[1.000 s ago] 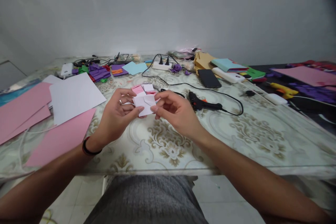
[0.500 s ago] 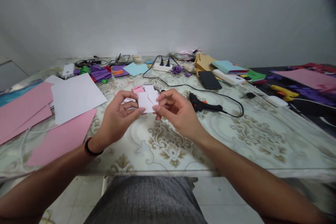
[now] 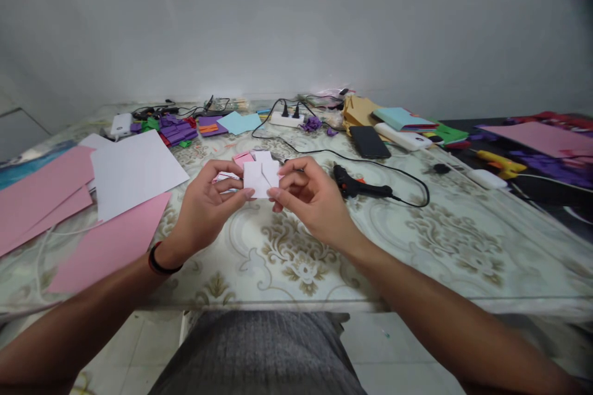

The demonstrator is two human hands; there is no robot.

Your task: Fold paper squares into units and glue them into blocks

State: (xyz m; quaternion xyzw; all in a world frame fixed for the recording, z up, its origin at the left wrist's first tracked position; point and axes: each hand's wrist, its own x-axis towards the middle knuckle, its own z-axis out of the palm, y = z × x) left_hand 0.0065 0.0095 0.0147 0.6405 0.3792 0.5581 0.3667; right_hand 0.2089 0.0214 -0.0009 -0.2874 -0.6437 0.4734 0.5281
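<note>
A small folded white paper (image 3: 256, 180) is held up above the tablecloth between both hands. My left hand (image 3: 210, 200) pinches its left edge, thumb in front and fingers behind. On the lower right corner, my right hand (image 3: 309, 194) grips it between thumb and fingers. A diagonal fold line runs across the paper's face toward the right thumb. Behind it, partly hidden, lie small pink papers (image 3: 241, 158) and more white pieces. The black glue gun (image 3: 361, 185) rests on the table to the right of my right hand.
Large white (image 3: 139, 170) and pink sheets (image 3: 111, 241) cover the left side. Purple paper strips (image 3: 177, 129), a white power strip (image 3: 287, 119) and a black phone (image 3: 369, 142) sit farther back. A yellow glue gun (image 3: 500, 163) lies at right. A black cable loops across the table.
My right thumb and fingers have shifted slightly left, and the loose flap at the paper's right side now lies flatter. My left hand has barely moved.
</note>
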